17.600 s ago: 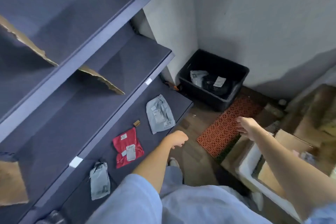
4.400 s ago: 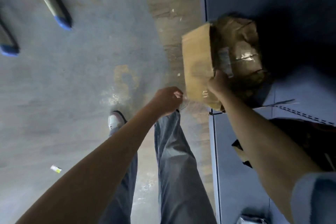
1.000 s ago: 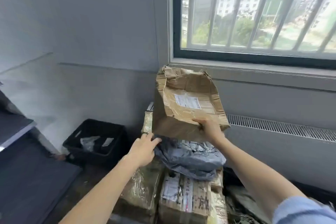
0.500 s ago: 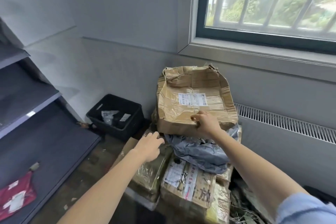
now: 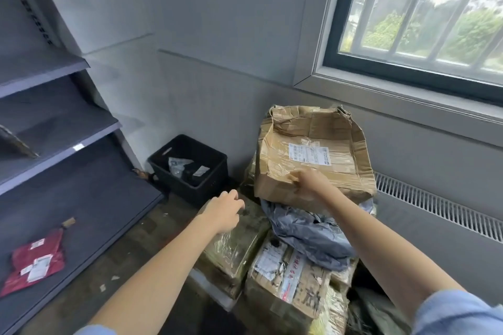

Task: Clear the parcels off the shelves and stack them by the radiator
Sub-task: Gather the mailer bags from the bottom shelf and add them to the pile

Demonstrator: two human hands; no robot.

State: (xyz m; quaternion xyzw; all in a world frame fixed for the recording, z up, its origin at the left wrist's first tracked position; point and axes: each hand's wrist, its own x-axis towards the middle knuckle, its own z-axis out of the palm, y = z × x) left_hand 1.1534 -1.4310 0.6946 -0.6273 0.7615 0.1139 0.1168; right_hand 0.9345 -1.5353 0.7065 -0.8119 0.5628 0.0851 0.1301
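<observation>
A crumpled brown cardboard parcel (image 5: 313, 152) with a white label lies on top of the stack beside the radiator (image 5: 441, 207). My right hand (image 5: 310, 183) grips its near edge. Under it sits a grey plastic mailer (image 5: 307, 228), then taped cardboard boxes (image 5: 285, 280) and a wrapped box (image 5: 236, 242). My left hand (image 5: 224, 211) hovers over the wrapped box, fingers loosely curled, holding nothing. A red parcel (image 5: 35, 261) lies on the lowest dark shelf (image 5: 89, 198) at the left.
A black crate (image 5: 190, 166) with small packets stands in the corner between shelf and stack. Higher shelf boards (image 5: 54, 128) jut out at the left; one bears a cardboard scrap. A barred window (image 5: 424, 19) sits above the radiator.
The brown parcel has come down onto the stack and settled on the grey mailer. My view has swung left, showing more of the shelves. My left hand stays low beside the stack.
</observation>
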